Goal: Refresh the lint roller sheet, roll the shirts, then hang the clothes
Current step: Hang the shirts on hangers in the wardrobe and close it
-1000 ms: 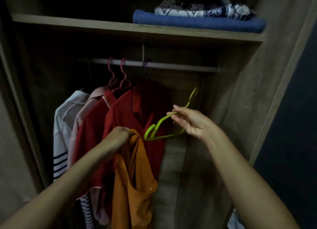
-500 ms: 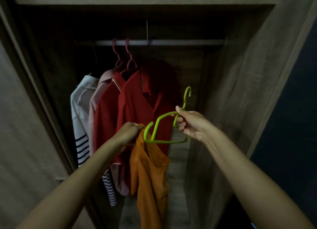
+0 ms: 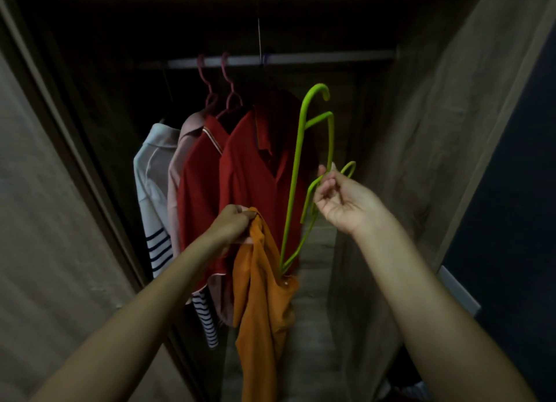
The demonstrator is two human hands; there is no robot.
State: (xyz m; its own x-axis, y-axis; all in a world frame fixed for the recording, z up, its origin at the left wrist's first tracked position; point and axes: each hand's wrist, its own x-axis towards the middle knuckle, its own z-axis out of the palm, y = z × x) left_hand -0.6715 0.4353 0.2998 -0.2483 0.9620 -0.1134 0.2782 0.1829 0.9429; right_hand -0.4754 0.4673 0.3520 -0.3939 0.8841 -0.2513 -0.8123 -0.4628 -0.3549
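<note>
Wooden wardrobe (image 3: 436, 130) fills the frame, interior dark. Metal rail (image 3: 301, 59) runs across upper centre. Hanging from it, centre-left of frame, left to right: white shirt with striped hem (image 3: 150, 184), pink shirt (image 3: 176, 172), two red shirts (image 3: 249, 175) overlapping, the nearer one on the right. Two pink hangers (image 3: 228, 79) hook over the rail.

Orange shirt (image 3: 264, 305) hangs lower centre, in front of the red shirts, off the rail. Left hand (image 3: 233, 228) grips a bunch of its top edge, fingers curled tight around the fabric.

Green hanger (image 3: 296, 172) at centre-right, tilted near vertical, one end tucked into the orange shirt's opening. Right hand (image 3: 343, 203) pinches the hanger near its hook between thumb and fingertips, other fingers loosely curled. Hanger not on the rail.
</note>
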